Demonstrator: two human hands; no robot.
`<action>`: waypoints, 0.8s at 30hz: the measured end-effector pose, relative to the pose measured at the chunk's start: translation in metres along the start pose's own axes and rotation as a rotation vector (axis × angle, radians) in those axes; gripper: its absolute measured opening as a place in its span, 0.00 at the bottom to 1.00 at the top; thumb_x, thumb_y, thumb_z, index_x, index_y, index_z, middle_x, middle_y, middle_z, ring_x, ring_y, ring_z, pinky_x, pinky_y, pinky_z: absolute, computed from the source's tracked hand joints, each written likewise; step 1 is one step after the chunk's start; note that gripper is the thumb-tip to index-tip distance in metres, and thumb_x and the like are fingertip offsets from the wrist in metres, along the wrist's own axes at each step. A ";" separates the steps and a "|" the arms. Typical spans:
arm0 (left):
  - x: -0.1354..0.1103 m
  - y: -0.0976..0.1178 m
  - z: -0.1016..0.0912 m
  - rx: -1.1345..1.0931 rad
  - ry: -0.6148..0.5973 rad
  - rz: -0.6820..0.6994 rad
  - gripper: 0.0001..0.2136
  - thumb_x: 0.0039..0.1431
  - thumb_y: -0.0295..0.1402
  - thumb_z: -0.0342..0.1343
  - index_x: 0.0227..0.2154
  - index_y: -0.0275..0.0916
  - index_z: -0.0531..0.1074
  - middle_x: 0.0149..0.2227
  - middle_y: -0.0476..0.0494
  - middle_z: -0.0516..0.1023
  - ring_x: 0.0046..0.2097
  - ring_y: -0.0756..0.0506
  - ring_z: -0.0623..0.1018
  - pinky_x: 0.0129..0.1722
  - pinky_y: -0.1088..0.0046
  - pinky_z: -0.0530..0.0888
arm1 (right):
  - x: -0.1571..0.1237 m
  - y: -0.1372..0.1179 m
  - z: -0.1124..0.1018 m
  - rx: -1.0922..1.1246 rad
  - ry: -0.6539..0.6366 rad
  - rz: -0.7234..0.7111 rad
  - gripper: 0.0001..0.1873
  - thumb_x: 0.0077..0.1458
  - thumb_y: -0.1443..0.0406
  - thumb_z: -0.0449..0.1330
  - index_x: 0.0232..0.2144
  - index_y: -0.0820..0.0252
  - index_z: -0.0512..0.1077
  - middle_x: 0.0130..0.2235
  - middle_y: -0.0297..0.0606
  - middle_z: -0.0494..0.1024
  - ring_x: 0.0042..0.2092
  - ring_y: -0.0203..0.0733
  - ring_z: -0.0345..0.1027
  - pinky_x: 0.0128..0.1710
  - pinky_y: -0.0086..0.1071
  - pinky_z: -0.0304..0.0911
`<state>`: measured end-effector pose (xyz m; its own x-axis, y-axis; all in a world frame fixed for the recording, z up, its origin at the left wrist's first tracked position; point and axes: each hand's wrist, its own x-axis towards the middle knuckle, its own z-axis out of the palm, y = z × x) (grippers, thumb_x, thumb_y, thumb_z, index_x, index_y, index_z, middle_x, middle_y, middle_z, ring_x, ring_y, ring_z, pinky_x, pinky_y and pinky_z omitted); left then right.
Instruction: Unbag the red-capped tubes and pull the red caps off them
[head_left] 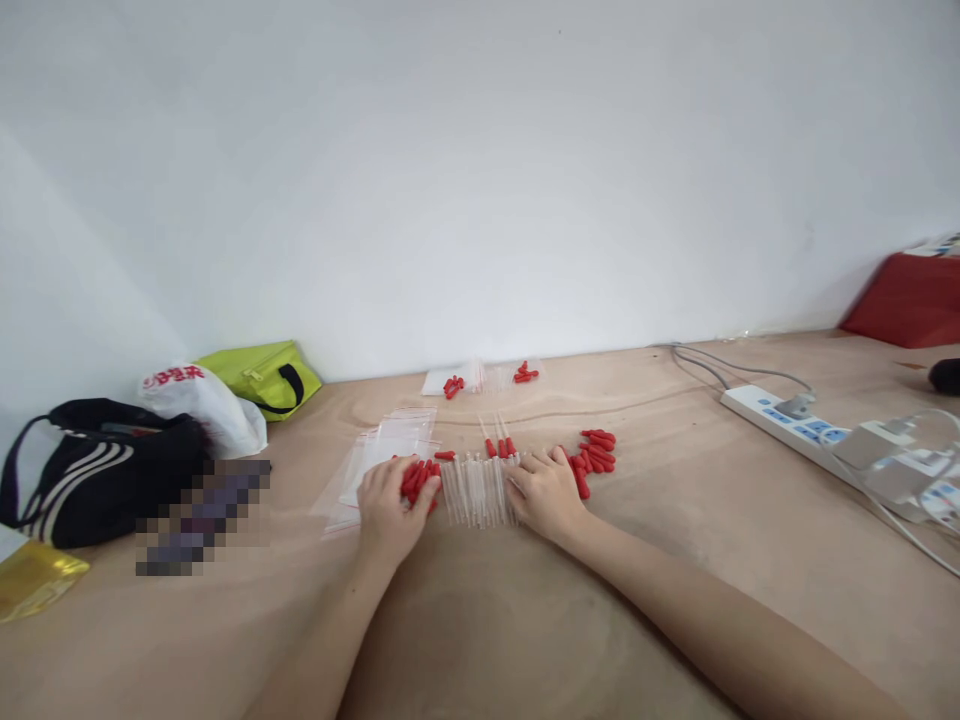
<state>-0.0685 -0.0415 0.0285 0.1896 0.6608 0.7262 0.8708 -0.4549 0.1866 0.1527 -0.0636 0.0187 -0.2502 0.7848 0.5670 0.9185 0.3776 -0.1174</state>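
My left hand (391,508) rests cupped at the left pile of red rubber bulbs (421,480), thumb and fingers apart around its edge. Side by side in the middle lies a row of clear thin dropper tubes (474,490). My right hand (546,492) lies palm down at the row's right end, its fingers spread and touching the outer tubes. Right of it is a second pile of red rubber bulbs (598,452). Just beyond the row lie 3 droppers (501,447) with red bulbs fitted on clear tubes. A single red bulb (445,455) lies near the left pile.
Clear zip bags (390,440) are stacked behind my left hand. Filled bags with red bulbs (454,386) lie near the wall. At left are a black bag (112,480), a white plastic bag (210,410) and a green bag (262,372). A power strip (780,415) with cables stands right.
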 end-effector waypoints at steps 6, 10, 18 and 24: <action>-0.014 0.035 0.001 -0.071 -0.321 0.235 0.31 0.44 0.51 0.54 0.51 0.41 0.59 0.50 0.38 0.66 0.53 0.37 0.63 0.51 0.55 0.56 | -0.005 -0.008 -0.010 0.059 -0.121 0.012 0.19 0.50 0.51 0.52 0.28 0.60 0.72 0.30 0.39 0.74 0.37 0.42 0.62 0.36 0.36 0.42; -0.016 0.035 0.005 -0.051 -0.388 0.201 0.37 0.41 0.55 0.54 0.53 0.42 0.56 0.53 0.38 0.63 0.56 0.35 0.59 0.53 0.51 0.52 | 0.003 -0.005 -0.016 0.137 -0.187 0.111 0.23 0.51 0.47 0.48 0.30 0.56 0.73 0.32 0.38 0.75 0.38 0.43 0.63 0.39 0.38 0.43; -0.015 0.034 0.004 -0.074 -0.432 0.126 0.45 0.38 0.54 0.56 0.57 0.40 0.45 0.56 0.35 0.59 0.58 0.34 0.56 0.54 0.50 0.49 | 0.063 0.025 -0.001 0.201 -0.426 0.686 0.14 0.49 0.61 0.53 0.38 0.58 0.70 0.39 0.41 0.75 0.43 0.45 0.66 0.41 0.38 0.52; -0.016 0.032 0.003 -0.066 -0.457 0.104 0.46 0.37 0.54 0.56 0.57 0.39 0.44 0.56 0.34 0.58 0.58 0.33 0.55 0.55 0.49 0.48 | 0.090 0.026 0.013 0.246 -0.571 0.797 0.14 0.36 0.69 0.59 0.31 0.62 0.72 0.36 0.45 0.76 0.39 0.50 0.68 0.38 0.39 0.57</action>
<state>-0.0418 -0.0646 0.0209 0.4677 0.7979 0.3803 0.8087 -0.5600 0.1802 0.1501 0.0236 0.0560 0.2402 0.9460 -0.2178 0.8092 -0.3191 -0.4934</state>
